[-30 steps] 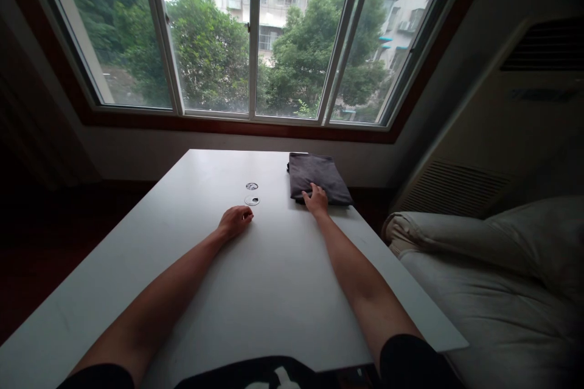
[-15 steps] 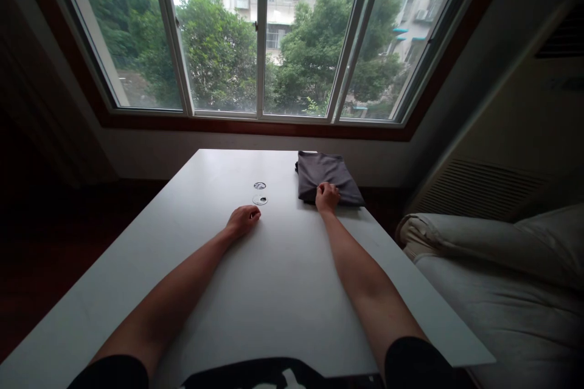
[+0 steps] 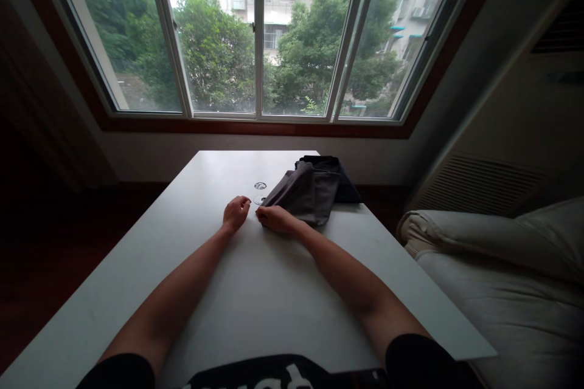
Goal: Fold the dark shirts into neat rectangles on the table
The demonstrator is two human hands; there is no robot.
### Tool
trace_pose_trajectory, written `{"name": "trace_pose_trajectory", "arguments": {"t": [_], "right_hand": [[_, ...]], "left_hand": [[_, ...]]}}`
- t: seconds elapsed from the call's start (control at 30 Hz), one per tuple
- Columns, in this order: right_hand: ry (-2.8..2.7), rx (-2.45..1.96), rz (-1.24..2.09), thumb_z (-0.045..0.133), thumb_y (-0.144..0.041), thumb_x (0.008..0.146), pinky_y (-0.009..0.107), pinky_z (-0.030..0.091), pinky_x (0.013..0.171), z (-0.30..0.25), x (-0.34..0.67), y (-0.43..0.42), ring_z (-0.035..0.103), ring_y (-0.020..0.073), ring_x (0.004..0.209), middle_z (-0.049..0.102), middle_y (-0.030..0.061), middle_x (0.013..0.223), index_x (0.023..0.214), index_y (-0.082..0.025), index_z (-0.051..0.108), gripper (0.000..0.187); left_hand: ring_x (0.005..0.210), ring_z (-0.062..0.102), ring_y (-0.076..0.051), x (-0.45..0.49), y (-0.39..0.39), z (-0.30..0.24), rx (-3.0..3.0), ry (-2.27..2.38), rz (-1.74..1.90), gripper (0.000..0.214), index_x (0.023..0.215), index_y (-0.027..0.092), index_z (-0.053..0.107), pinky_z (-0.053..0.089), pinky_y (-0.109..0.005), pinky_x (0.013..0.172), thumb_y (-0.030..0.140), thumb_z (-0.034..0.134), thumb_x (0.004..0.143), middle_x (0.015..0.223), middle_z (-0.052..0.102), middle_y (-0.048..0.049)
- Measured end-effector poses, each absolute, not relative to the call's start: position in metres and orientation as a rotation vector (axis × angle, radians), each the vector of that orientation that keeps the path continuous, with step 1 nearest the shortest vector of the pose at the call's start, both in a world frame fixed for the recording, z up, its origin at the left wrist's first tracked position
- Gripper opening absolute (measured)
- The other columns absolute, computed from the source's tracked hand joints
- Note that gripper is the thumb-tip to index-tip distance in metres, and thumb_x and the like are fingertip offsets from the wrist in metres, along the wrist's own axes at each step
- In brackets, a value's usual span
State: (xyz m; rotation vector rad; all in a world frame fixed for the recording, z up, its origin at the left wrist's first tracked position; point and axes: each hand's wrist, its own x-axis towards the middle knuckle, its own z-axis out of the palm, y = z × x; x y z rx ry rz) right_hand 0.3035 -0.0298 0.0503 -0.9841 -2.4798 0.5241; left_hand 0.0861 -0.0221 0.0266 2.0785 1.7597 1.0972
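Note:
A folded grey cloth (image 3: pixel 306 191), perhaps a garment, is stretched leftward and rumpled across the table. My right hand (image 3: pixel 275 219) is closed on its near left corner, low over the tabletop. Beneath and behind the grey cloth lies a dark folded cloth (image 3: pixel 348 189) near the table's right edge. Just left of my right hand, my left hand (image 3: pixel 236 213) is loosely curled, thumb and fingers a little apart, with nothing visible in it. The two hands do not touch.
The white table (image 3: pixel 214 304) reaches toward a wall below a wide window (image 3: pixel 260 42). Two round marks (image 3: pixel 260 186) show on its top beyond my hands. A pale sofa (image 3: pixel 497 279) stands along the right side.
My right hand has moved left and nearer, pulling the grey cloth off the dark one, which now shows. My left hand has shifted slightly left and its fingers have loosened.

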Motion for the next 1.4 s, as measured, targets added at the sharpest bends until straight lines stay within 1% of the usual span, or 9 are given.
{"name": "trace_pose_trajectory", "arguments": {"t": [0.23,0.37,0.5,0.6,0.83,0.97,1.13,1.23,1.4], "right_hand": [[-2.518,-0.384,1.306,0.068,-0.037,0.095,0.025,0.051,0.076,0.091,0.279,-0.073,0.062,0.0156,0.082,0.069,0.0009,0.091,0.097,-0.020,0.068,0.017],[-2.472,-0.419,1.504,0.071,-0.048,0.093,0.029,0.054,0.084,0.104,0.285,-0.070,0.067,0.0186,0.090,0.073,0.0039,0.097,0.099,-0.021,0.071,0.027],[-2.092,-0.705,1.193,0.068,-0.055,0.093,0.032,0.055,0.082,0.099,0.305,-0.034,0.069,0.0192,0.084,0.073,0.0040,0.090,0.094,-0.020,0.069,0.034],[-1.838,-0.976,0.910,0.065,-0.051,0.091,0.032,0.055,0.078,0.093,0.335,-0.002,0.068,0.0187,0.078,0.073,0.0037,0.083,0.088,-0.020,0.067,0.032],[-1.598,-1.496,0.580,0.056,-0.041,0.091,0.032,0.055,0.073,0.074,0.423,0.029,0.070,0.0238,0.083,0.075,0.0076,0.082,0.091,-0.020,0.072,0.027],[-1.618,-1.931,0.356,0.055,-0.035,0.093,0.031,0.052,0.081,0.059,0.450,0.030,0.071,0.0256,0.096,0.077,0.0107,0.099,0.097,-0.020,0.074,0.025],[-1.564,-2.141,0.125,0.057,-0.046,0.097,0.039,0.052,0.088,0.046,0.447,0.025,0.069,0.0322,0.109,0.068,0.0191,0.124,0.126,-0.020,0.068,0.040],[-1.569,-2.165,0.108,0.057,-0.055,0.098,0.042,0.052,0.091,0.045,0.439,0.021,0.069,0.0343,0.113,0.065,0.0215,0.127,0.135,-0.020,0.063,0.051],[-1.691,-2.100,0.200,0.054,-0.067,0.097,0.041,0.051,0.091,0.049,0.424,0.016,0.070,0.0355,0.113,0.072,0.0211,0.120,0.136,-0.019,0.062,0.062]], "left_hand": [[0.095,0.072,-0.020,0.065,-0.001,0.018,1.752,1.631,1.131,0.036,0.107,0.019,0.074,0.054,-0.030,0.086,0.040,0.046,0.099,0.105,0.079,-0.0071],[0.098,0.073,-0.021,0.078,-0.006,0.021,1.830,1.430,0.992,0.040,0.123,0.020,0.071,0.055,-0.030,0.086,0.043,0.056,0.094,0.110,0.078,-0.0070],[0.088,0.070,-0.021,0.090,-0.019,0.029,1.960,1.351,0.845,0.052,0.133,0.022,0.068,0.054,-0.030,0.079,0.037,0.069,0.083,0.098,0.077,-0.0032],[0.077,0.065,-0.019,0.097,-0.028,0.036,1.967,1.263,0.797,0.054,0.131,0.020,0.071,0.050,-0.028,0.070,0.031,0.068,0.079,0.085,0.072,-0.0012],[0.073,0.059,-0.016,0.120,-0.050,0.070,1.676,0.966,0.909,0.032,0.098,0.015,0.074,0.046,-0.026,0.064,0.022,0.057,0.071,0.084,0.068,-0.0045],[0.073,0.060,-0.018,0.132,-0.080,0.109,1.674,0.659,0.834,0.016,0.075,0.017,0.066,0.051,-0.029,0.068,0.033,0.066,0.072,0.079,0.065,-0.0060],[0.070,0.069,-0.024,0.130,-0.129,0.176,2.090,0.032,0.090,0.042,0.070,0.023,0.075,0.057,-0.029,0.061,0.063,0.088,0.063,0.076,0.071,-0.0108],[0.069,0.072,-0.024,0.115,-0.153,0.211,2.201,-0.019,0.091,0.052,0.074,0.027,0.080,0.056,-0.028,0.053,0.075,0.089,0.054,0.077,0.073,-0.0119],[0.085,0.073,-0.025,0.105,-0.168,0.225,2.344,0.401,0.330,0.042,0.110,0.026,0.082,0.059,-0.032,0.076,0.061,0.070,0.090,0.094,0.076,-0.0084]]}}
